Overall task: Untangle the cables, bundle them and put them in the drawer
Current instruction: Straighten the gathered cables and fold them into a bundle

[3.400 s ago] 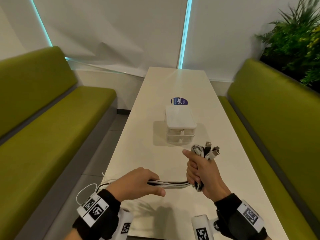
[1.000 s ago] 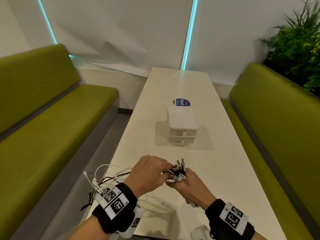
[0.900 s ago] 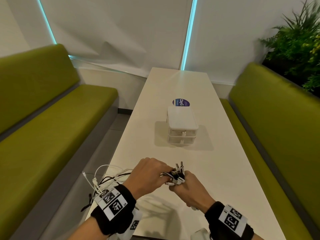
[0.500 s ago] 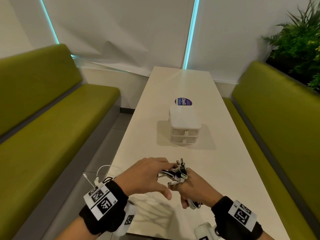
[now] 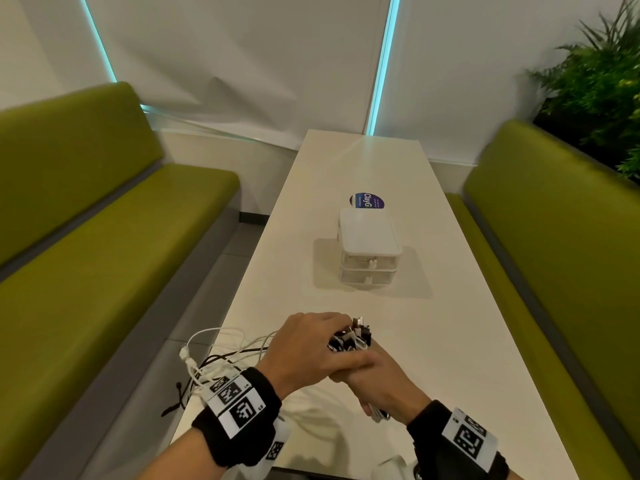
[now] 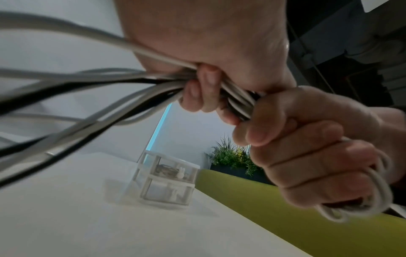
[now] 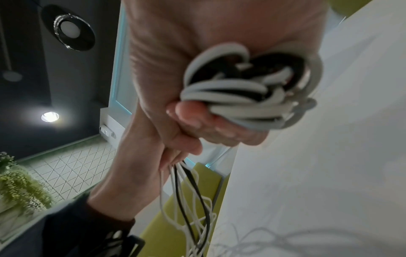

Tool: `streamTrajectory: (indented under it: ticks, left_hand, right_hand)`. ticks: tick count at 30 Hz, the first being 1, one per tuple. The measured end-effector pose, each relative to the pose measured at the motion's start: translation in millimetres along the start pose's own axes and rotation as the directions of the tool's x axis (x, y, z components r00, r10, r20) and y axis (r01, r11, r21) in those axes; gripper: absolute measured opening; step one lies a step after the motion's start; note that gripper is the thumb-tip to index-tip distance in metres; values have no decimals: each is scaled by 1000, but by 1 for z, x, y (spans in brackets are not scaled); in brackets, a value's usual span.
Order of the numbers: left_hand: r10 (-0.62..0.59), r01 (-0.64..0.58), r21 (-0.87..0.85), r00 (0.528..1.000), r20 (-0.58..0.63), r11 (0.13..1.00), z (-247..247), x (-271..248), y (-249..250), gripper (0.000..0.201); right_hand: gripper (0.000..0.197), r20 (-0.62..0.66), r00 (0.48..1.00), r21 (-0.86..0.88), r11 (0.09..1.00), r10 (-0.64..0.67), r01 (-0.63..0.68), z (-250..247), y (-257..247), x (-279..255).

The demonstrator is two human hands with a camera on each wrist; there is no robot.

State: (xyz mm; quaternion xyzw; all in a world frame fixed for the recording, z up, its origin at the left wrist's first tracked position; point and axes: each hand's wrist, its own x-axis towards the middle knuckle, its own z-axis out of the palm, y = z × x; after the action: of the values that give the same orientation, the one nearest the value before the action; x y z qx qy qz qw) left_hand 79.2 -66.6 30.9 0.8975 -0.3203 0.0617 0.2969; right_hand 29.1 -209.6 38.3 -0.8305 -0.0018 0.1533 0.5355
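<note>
A bunch of white and black cables [image 5: 349, 339] is held above the near end of the white table [image 5: 346, 168]. My right hand [image 5: 375, 382] grips the coiled part of the bundle [image 7: 246, 97], plugs sticking up past its fist. My left hand [image 5: 311, 351] lies over the right one and grips the loose strands [image 6: 153, 81]. The free cable ends [image 5: 207, 355] trail off the table's left edge. The small white two-drawer box [image 5: 369, 251] stands mid-table with both drawers closed; something lies in its top drawer [image 6: 171, 169].
A round purple sticker [image 5: 367, 200] lies behind the drawer box. Green benches run along the left [image 5: 104, 254] and the right [image 5: 554, 237] of the table. A plant [image 5: 602, 81] stands at the back right.
The hands came together from a stretched-out hold and the left hand has wound the strands round the right fist. Loose loops now hang further off the left edge.
</note>
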Motion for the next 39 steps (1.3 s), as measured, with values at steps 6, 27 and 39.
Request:
streamTrajectory:
  ticks: [6, 27, 39]
  left_hand:
    - [-93, 99, -35, 984, 154, 994, -26, 10, -10, 74]
    - [-301, 265, -623, 952, 49, 736, 4, 14, 8, 54]
    - [-283, 416, -581, 908, 310, 700, 20, 10, 7, 99]
  right_hand:
    - [9, -91, 996, 100, 994, -25, 34, -15, -12, 4]
    - [43, -220, 963, 563, 786, -155, 256, -6, -13, 10]
    - [45, -68, 986, 576, 801, -153, 164, -11, -14, 2]
